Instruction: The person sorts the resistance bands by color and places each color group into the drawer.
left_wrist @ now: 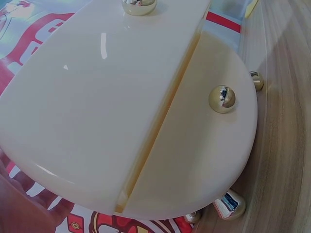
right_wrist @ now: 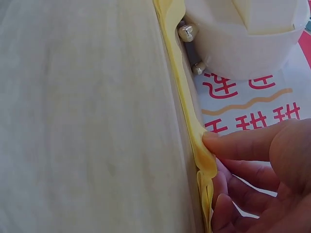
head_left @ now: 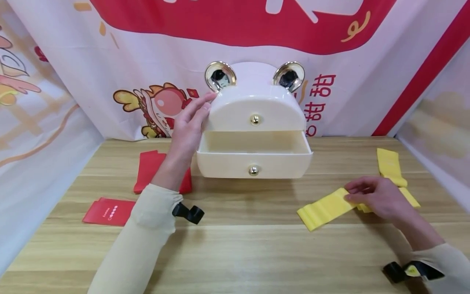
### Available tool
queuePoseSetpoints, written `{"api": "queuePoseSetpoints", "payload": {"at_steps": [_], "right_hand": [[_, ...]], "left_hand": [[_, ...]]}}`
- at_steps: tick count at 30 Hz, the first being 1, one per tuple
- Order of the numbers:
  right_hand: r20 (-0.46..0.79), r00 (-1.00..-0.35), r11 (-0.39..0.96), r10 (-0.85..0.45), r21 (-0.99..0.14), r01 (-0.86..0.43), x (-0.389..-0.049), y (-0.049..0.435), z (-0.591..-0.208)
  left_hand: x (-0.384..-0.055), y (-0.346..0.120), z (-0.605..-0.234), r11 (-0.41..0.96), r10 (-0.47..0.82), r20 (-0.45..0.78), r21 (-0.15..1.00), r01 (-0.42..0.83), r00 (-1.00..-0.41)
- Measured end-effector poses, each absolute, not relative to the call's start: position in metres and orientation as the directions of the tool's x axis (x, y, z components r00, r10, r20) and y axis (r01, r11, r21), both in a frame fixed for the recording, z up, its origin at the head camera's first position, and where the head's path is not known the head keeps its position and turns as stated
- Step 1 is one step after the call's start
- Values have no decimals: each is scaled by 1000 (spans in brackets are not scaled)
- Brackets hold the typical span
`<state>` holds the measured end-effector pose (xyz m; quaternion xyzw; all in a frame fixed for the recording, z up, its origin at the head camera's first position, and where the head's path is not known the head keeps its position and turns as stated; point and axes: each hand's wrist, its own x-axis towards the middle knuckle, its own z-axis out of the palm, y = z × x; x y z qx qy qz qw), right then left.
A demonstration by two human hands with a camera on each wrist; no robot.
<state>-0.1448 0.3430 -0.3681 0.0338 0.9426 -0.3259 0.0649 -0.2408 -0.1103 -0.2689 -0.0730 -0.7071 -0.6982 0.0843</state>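
Note:
A white two-drawer storage box with gold knobs and two round gold-rimmed eyes on top stands at the table's back. Its lower drawer is pulled out, and no contents show inside. My left hand rests against the box's left side, fingers extended near the left eye. Over on the right, my right hand pinches a flat yellow resistance band lying on the table. In the right wrist view, the thumb presses on the yellow band's edge with curled fingers beside it. More yellow band lies behind that hand.
Left of the box lies a folded red band, partly hidden by my left forearm. A red piece with white print lies nearer to me. A printed cloth hangs right behind the box, and cloth walls stand at both sides.

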Motion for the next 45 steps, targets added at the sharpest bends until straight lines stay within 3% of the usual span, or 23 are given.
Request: {"api": "queuePoseSetpoints", "payload": {"at_steps": [19,35,45], "right_hand": [[-56,-998,776,9,-630,43,-138,330,-353],[178,-981,844,-74,-513,-157,-129,313,-334],[251,-966,771,55,-625,-118,-122,300,-327]], "left_hand": [[-240,-110,-270,14,-10,218,976,218,-976],[-242,-109,-268,-10,-28,270,963,270,-963],[-243,-109,-270,1,-27,258,966,258,-966]]}}
